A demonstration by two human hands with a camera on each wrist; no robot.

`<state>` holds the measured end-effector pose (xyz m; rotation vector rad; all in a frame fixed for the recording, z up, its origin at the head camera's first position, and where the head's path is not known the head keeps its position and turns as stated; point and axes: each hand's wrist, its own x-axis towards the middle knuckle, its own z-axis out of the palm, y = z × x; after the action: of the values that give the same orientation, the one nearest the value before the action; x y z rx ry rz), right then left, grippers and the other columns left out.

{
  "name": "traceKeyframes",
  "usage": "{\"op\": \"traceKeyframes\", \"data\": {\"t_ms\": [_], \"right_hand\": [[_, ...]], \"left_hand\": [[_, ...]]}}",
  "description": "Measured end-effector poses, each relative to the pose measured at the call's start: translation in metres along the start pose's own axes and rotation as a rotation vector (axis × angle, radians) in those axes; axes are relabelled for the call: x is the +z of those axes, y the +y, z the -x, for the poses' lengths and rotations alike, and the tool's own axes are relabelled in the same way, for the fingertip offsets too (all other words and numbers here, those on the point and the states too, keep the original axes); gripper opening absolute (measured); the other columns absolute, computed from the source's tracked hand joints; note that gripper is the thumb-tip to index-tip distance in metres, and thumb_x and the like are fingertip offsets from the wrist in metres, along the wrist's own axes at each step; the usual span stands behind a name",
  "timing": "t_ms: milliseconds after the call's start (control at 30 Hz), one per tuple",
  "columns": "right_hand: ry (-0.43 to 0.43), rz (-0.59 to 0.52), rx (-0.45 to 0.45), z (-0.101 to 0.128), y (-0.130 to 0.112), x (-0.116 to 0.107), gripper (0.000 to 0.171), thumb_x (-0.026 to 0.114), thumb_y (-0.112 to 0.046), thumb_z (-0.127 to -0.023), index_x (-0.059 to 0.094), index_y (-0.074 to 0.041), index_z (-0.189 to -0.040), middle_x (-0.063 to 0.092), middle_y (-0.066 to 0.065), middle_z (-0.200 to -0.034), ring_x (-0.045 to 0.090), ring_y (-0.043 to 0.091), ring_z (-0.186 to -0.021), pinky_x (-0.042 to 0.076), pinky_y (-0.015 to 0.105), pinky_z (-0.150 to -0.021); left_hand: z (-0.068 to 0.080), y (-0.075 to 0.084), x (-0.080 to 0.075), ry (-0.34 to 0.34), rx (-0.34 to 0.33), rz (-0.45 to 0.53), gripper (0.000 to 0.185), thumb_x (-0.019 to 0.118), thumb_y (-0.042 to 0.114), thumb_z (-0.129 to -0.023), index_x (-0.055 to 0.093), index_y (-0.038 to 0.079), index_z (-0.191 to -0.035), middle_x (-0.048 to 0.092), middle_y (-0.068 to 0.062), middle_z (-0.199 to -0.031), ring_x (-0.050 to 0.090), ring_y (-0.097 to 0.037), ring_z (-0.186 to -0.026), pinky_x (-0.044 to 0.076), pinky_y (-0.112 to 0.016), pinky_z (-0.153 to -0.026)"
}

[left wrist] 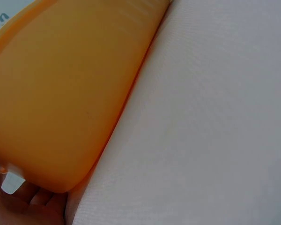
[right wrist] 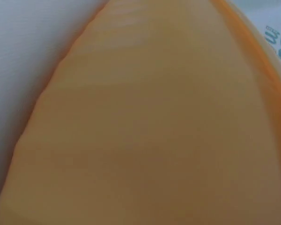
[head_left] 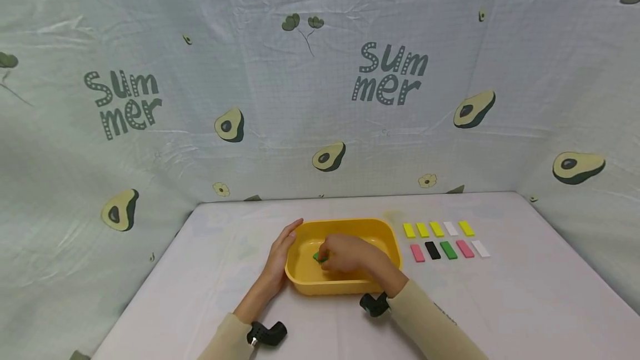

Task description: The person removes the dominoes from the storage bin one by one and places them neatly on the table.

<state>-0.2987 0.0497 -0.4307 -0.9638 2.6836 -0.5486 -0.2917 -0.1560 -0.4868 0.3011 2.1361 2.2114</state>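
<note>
Green block (head_left: 319,257) pinched by your right hand (head_left: 345,253) inside yellow tub (head_left: 345,289); flat left hand (head_left: 281,254) steadies it. Ten blocks (head_left: 445,239) already laid out.

The tub (head_left: 390,240) looks like smooth yellow plastic with a soft sheen, its outer wall even and unmarked in the wrist views. The table (head_left: 525,293) wears a matt, finely woven pale cloth. The backdrop (head_left: 320,99) is thin printed fabric, creased and wrinkled. The small coloured blocks (head_left: 445,240) look smooth, like plastic
</note>
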Motion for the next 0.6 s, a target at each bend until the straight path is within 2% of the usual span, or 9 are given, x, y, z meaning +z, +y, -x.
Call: {"op": "traceKeyframes", "data": {"t_ms": [67,133,300,500,600], "right_hand": [[0.009,-0.008,0.004,-0.0002,0.0002,0.0004,0.016,0.074,-0.020,-0.094,0.078,-0.014,-0.107,0.074,-0.004,-0.104,0.061,0.009,-0.087,0.057,0.029,-0.089],[0.021,-0.014,0.002,-0.0001,-0.0001,0.0013,0.017,0.076,-0.020,-0.092,0.075,-0.015,-0.108,0.073,-0.005,-0.097,0.059,0.009,-0.083,0.056,0.027,-0.085],[0.037,0.000,0.009,0.0016,-0.0025,0.0048,0.033,0.077,-0.019,-0.090,0.072,-0.014,-0.121,0.067,-0.005,-0.096,0.056,0.011,-0.084,0.054,0.027,-0.085],[0.017,0.007,0.018,0.0014,-0.0035,0.0063,0.023,0.079,-0.018,-0.088,0.074,-0.019,-0.110,0.064,-0.008,-0.091,0.055,0.010,-0.084,0.051,0.025,-0.082],[0.017,0.016,0.015,0.0020,-0.0037,0.0066,0.024,0.080,-0.019,-0.088,0.073,-0.021,-0.111,0.063,-0.007,-0.091,0.054,0.011,-0.084,0.050,0.025,-0.080]], "left_hand": [[0.0004,0.0003,0.0000,0.001,-0.001,0.001,0.050,0.034,0.028,-0.113,0.037,0.010,-0.160,0.033,-0.010,-0.169,0.030,-0.030,-0.155,0.021,-0.051,-0.130],[0.0012,0.0005,0.0000,0.003,-0.003,0.000,0.051,0.034,0.028,-0.113,0.036,0.009,-0.160,0.033,-0.010,-0.168,0.031,-0.030,-0.155,0.022,-0.051,-0.130],[0.0017,-0.0001,-0.0002,0.002,-0.002,-0.014,0.050,0.034,0.029,-0.113,0.037,0.010,-0.160,0.032,-0.009,-0.169,0.031,-0.030,-0.156,0.021,-0.052,-0.130],[0.0019,0.0006,0.0000,0.000,0.001,-0.011,0.050,0.035,0.031,-0.113,0.039,0.013,-0.159,0.031,-0.010,-0.169,0.031,-0.031,-0.156,0.022,-0.052,-0.130],[0.0022,0.0009,0.0001,-0.003,-0.003,-0.013,0.049,0.034,0.031,-0.113,0.039,0.014,-0.159,0.030,-0.009,-0.170,0.031,-0.031,-0.155,0.023,-0.053,-0.129]]}}
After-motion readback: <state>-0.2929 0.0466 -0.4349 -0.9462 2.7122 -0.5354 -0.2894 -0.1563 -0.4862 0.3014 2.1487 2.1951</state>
